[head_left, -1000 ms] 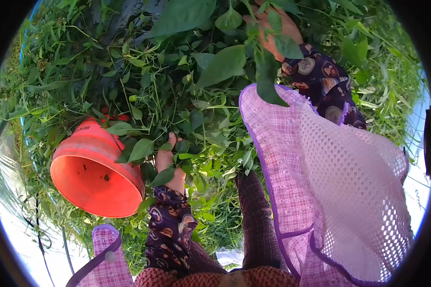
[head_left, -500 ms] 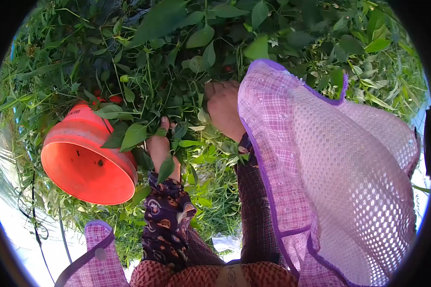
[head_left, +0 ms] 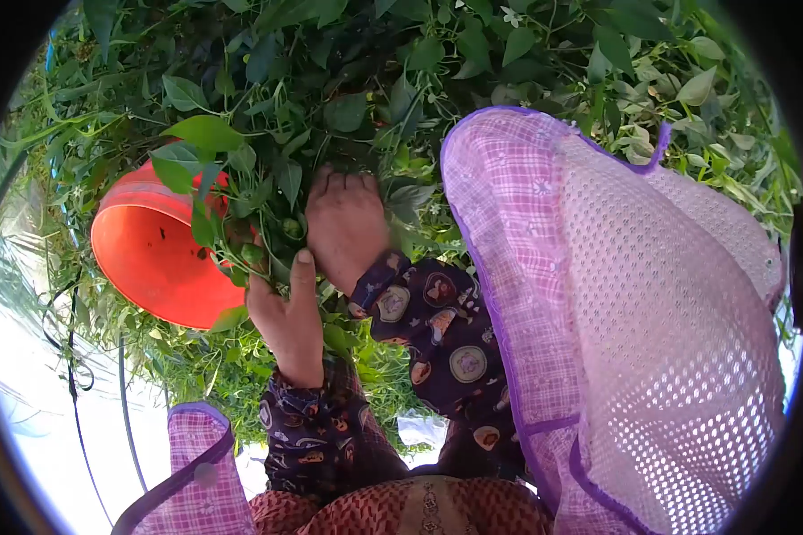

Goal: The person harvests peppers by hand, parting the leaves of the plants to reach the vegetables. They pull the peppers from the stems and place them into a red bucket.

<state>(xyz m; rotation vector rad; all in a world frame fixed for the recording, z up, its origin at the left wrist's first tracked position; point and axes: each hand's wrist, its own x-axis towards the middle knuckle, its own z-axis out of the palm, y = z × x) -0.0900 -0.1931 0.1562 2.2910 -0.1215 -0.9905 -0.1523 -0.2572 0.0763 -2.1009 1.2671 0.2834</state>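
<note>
Among the leaves of a green plant [head_left: 348, 111], my left hand [head_left: 287, 316] has its thumb raised and apart from the fingers, which are partly covered by foliage. Small green fruits [head_left: 292, 228] hang beside its fingertips. My right hand [head_left: 346, 227] is just above and to the right, back up, its fingertips bent down into the leaves; what they touch is hidden. Left of my left hand, an orange bucket [head_left: 156, 259] lies tilted with its mouth facing me.
A pink checked cloth with mesh [head_left: 651, 294] hangs over the right side, and a smaller flap [head_left: 201, 446] shows at lower left. Thin dark cords [head_left: 78, 410] run down the left. White plastic [head_left: 422, 428] lies on the grass.
My right hand has moved left, closer to my left hand. My left hand is turned, with its thumb now in clear view. The bucket appears slightly higher, and leaves have shifted.
</note>
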